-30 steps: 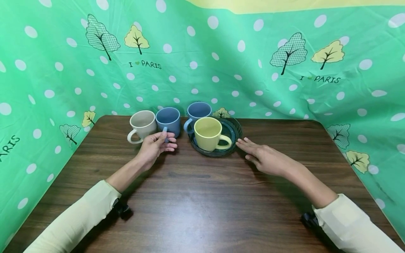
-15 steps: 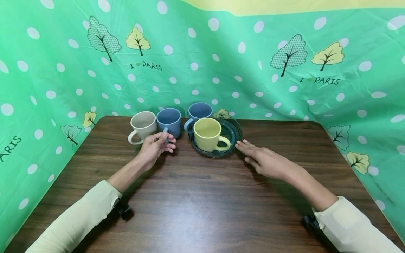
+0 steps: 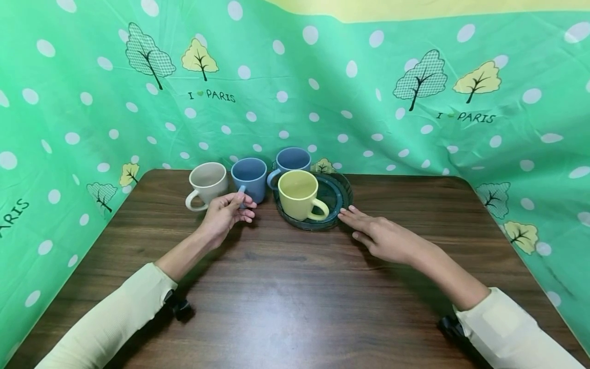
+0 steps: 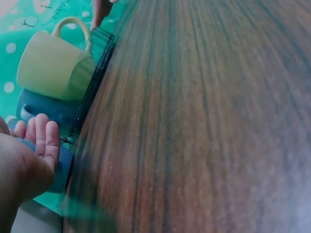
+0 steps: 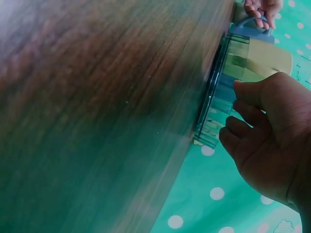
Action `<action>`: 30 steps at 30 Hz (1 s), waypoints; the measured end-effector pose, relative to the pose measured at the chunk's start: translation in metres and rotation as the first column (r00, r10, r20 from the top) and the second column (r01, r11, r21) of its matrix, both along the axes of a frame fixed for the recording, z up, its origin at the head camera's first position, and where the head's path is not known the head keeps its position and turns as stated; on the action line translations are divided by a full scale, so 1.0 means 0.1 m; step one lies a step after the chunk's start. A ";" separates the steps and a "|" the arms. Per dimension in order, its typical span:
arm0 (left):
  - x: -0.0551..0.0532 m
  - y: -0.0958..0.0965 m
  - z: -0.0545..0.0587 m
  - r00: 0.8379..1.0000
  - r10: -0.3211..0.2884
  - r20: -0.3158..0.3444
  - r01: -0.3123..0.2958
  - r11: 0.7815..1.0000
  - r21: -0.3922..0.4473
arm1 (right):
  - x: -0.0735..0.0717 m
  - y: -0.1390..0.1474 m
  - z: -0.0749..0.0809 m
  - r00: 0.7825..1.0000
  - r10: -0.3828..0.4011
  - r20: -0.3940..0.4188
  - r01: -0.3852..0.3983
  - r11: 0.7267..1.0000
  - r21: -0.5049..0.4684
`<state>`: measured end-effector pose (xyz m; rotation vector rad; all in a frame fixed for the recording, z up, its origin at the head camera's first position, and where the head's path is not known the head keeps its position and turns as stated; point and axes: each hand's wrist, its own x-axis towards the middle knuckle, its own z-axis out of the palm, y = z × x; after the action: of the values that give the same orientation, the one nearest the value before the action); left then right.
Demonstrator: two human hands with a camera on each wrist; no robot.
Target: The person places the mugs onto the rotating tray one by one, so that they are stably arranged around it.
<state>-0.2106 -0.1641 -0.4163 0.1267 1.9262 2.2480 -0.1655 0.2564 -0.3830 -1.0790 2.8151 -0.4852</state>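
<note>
My left hand [image 3: 222,218] pinches the handle of a blue mug [image 3: 249,178], which stands upright on the table at the back. To its left is a pale grey mug [image 3: 207,183]. A yellow mug [image 3: 297,197] sits upright in a dark clear glass dish [image 3: 338,212], its handle toward the right. Just behind it stands another blue mug [image 3: 293,159], partly hidden. My right hand [image 3: 378,233] has its fingers extended, with the fingertips at the dish's front right rim. In the right wrist view, that hand [image 5: 272,116] overlaps the glass wall [image 5: 209,131].
The brown wooden table [image 3: 286,302] reaches from the row of mugs to the front. A green dotted cloth [image 3: 350,92] hangs right behind the table's back edge and along both sides. Each sleeve cuff carries a small black device [image 3: 180,306].
The held blue mug has moved slightly right, away from the grey mug. The yellow mug has shifted left and the rear blue mug slightly right. My right fingertips have moved a little left.
</note>
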 end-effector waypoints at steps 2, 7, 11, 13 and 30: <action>0.01 0.00 0.00 1.000 0.006 -0.009 -0.006 1.000 0.000 | 0.01 0.00 0.00 1.000 0.000 0.003 0.000 1.000 -0.002; 0.01 -0.01 0.02 0.999 0.020 -0.036 -0.020 1.000 0.014 | 0.01 -0.01 0.01 1.000 -0.005 0.012 0.005 1.000 0.002; 0.02 -0.01 0.03 0.998 0.023 -0.055 -0.022 1.000 0.017 | 0.02 -0.02 0.01 1.000 -0.003 0.014 0.003 1.000 0.005; 0.02 -0.01 0.04 0.998 0.023 -0.065 -0.022 1.000 0.013 | 0.03 -0.03 0.01 1.000 0.001 0.014 -0.001 1.000 0.004; 0.10 0.00 0.08 0.995 0.017 -0.101 -0.015 1.000 0.021 | 0.07 -0.11 0.00 1.000 0.025 0.008 -0.025 1.000 -0.010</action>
<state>-0.2004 -0.1646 -0.4087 0.2336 1.9606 2.3139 -0.1582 0.2455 -0.3826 -1.1100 2.7917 -0.5007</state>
